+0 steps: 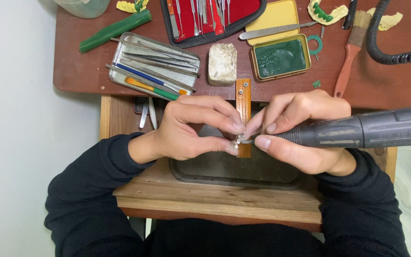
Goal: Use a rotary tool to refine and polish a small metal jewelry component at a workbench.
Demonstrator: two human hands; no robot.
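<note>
Head view shows left hand (186,128) pinching a small silvery metal piece (236,141) against the narrow wooden peg (243,102), right hand (296,131) gripping the dark grey rotary handpiece (357,132); steady bracing suits.

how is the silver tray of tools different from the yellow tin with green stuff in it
The silver tray is long, shallow and holds loose metal picks and coloured-handled tools; the yellow tin is smaller, squarer and filled with a dark green mass. The tray lies askew, the tin nearly square-on. Both sit open on the brown table.

The brown surface (72,71) carries a metal tray (154,66) upper left, a green tin (280,58), a brush (350,50) upper right.
</note>
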